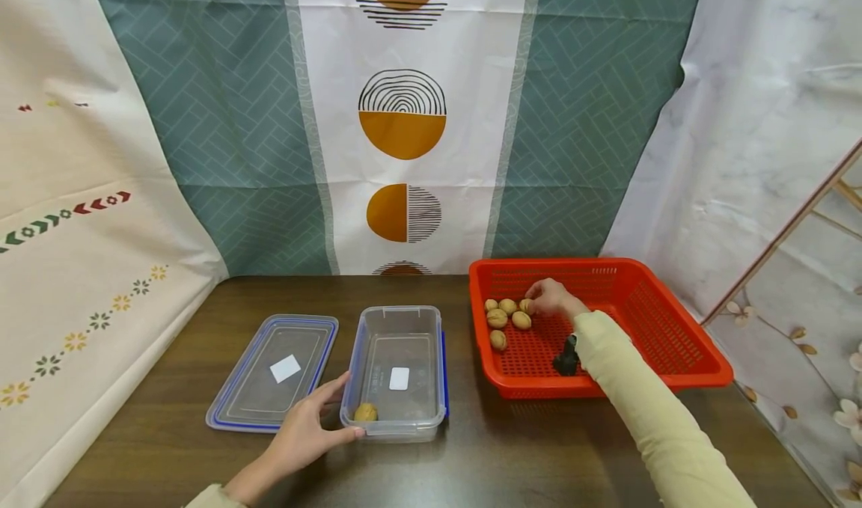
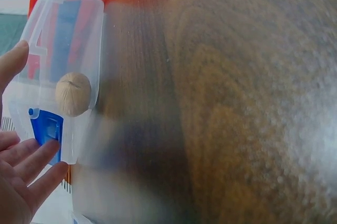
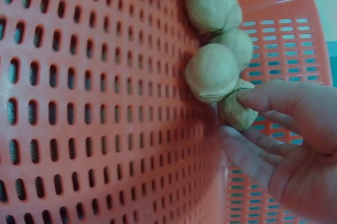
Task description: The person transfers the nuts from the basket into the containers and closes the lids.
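Observation:
In the head view my left hand [image 1: 304,432] rests against the near left corner of a clear plastic food container [image 1: 404,347]. Its thumb touches the near rim, and its fairly straight fingers lie along the left side, by a blue latch [image 2: 48,129] in the left wrist view. One walnut [image 1: 366,412] sits inside that corner. Over at the red plastic basket [image 1: 498,377], my right hand [image 1: 554,297] has a walnut [image 3: 238,109] between thumb and fingers, low beside other walnuts. Several walnuts [image 1: 497,319] lie in the basket's left part.
A clear lid with a blue seal [image 1: 266,396] lies left of the container. Inside the basket, below the right wrist, is a small black object [image 1: 566,358]. All stand on a dark wooden table [image 1: 168,358], with a patterned curtain [image 1: 417,216] behind.

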Demonstrator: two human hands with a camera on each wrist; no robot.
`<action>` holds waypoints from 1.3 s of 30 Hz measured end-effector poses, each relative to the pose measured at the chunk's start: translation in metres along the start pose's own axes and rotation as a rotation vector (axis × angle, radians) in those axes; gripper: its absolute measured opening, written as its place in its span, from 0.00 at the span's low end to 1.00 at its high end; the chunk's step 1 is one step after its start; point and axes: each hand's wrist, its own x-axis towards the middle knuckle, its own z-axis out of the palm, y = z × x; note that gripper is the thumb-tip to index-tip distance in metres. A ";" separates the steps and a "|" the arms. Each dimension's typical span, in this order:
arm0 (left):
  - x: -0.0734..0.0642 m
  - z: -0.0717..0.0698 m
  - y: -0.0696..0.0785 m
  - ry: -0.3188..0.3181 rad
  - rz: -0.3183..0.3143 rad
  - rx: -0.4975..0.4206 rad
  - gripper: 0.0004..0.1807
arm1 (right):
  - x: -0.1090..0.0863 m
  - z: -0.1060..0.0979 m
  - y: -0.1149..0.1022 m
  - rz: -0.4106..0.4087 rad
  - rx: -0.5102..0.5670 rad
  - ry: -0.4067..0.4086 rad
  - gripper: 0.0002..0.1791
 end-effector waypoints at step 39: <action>0.002 0.002 0.004 -0.005 -0.013 0.007 0.47 | -0.074 0.038 -0.135 -0.513 0.145 -0.083 0.13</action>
